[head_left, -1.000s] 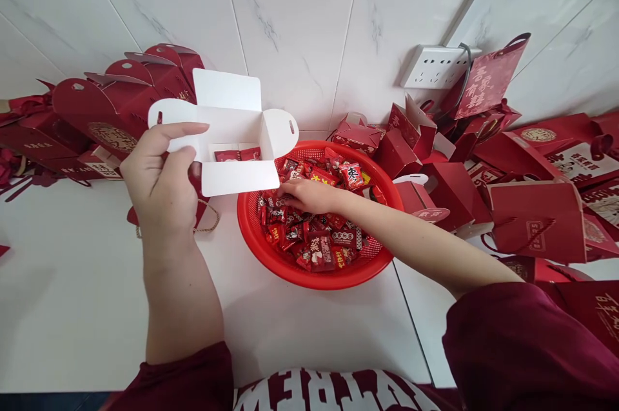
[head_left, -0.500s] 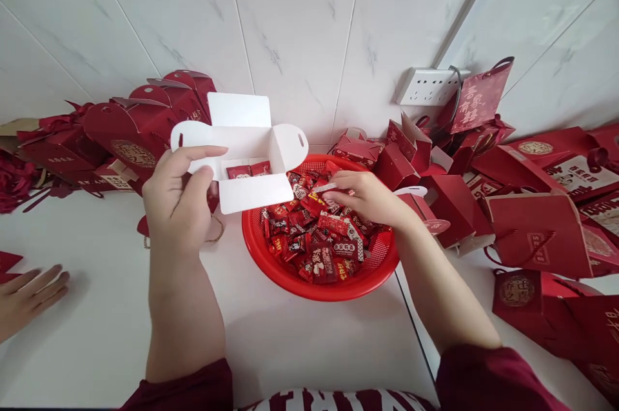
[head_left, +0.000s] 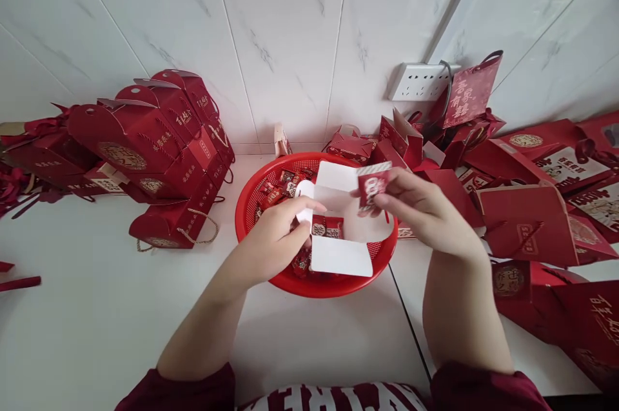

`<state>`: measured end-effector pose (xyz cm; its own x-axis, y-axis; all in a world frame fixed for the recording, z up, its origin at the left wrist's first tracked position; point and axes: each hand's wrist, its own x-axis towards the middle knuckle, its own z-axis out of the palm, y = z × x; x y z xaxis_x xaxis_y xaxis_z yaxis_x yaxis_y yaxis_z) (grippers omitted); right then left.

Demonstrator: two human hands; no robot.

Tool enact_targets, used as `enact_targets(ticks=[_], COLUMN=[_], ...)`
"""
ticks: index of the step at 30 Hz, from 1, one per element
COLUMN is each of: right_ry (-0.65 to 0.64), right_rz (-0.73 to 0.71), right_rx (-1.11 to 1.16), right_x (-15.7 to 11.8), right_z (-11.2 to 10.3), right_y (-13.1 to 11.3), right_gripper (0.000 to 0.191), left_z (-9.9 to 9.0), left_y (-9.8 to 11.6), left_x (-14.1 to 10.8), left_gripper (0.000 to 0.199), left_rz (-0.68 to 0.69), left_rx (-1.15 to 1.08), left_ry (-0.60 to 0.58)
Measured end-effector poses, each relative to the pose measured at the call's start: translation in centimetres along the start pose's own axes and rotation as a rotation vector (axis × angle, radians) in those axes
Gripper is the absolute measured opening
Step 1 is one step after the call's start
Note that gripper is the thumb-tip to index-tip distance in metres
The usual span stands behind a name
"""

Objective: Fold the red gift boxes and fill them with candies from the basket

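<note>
Now our left hand point(head_left: 271, 240) pinches open box point(head_left: 341, 257), our right hand point(head_left: 428, 211) grips red packet point(head_left: 371, 191). Looks like filling step; next needs gentle letting-go over box.

There are two hands, a left hand point(head_left: 273, 237) and a right hand point(head_left: 425, 208), and one red basket point(head_left: 324, 290) on the counter point(head_left: 97, 308). One open white-lined box point(head_left: 341, 256) and one raised packet point(head_left: 373, 186) show over it. At least two wrapped pieces point(head_left: 326, 228) show inside the box; the loose sweets point(head_left: 271, 195) in the basket are too many and too overlapped to count. By the counter's back edge stands one small carton point(head_left: 281, 140), and there is one power strip point(head_left: 420, 82). Two red strips point(head_left: 22, 283) lie at its left edge. More than five red boxes point(head_left: 164, 224) are stacked back left; more than five cartons and bags point(head_left: 529, 220) crowd the right side, exact number hidden
</note>
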<state>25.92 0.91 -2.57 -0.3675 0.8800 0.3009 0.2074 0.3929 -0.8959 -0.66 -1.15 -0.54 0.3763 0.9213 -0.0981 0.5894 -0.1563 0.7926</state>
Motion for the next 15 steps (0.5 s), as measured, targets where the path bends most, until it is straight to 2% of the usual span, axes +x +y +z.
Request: enact_targets(ticks=[2,6,9,12,15], right_ry=[-0.127,-0.232,-0.315,-0.376,-0.43], right_rz=[0.021,0.025,-0.034,-0.002,0.031], right_rx=[-0.22,-0.727,-1.054,-1.264,-1.334], right_x=[0.3,1.7,2.9,3.7,4.2], right_z=[0.6,1.9,3.1,4.9,7.0], right_y=[-0.5,-0.8,-0.8,-1.2,-1.2], right_gripper=[0.015,0.023,0.024,0.028,0.033], left_z=[-0.1,-0.6,-0.5,-0.1,0.3], left_y=[0.1,0.2,0.4,0.4,0.2], left_x=[0.1,0.1,0.1,0.1,0.2], left_gripper=[0.035,0.043,0.03,0.022,0.023], left_rz=[-0.028,0.009,0.047,0.059,0.063], left_rx=[0.093,0.266,0.29,0.334,0.384], left_ry=[-0.056,-0.147,-0.211,-0.249,-0.24])
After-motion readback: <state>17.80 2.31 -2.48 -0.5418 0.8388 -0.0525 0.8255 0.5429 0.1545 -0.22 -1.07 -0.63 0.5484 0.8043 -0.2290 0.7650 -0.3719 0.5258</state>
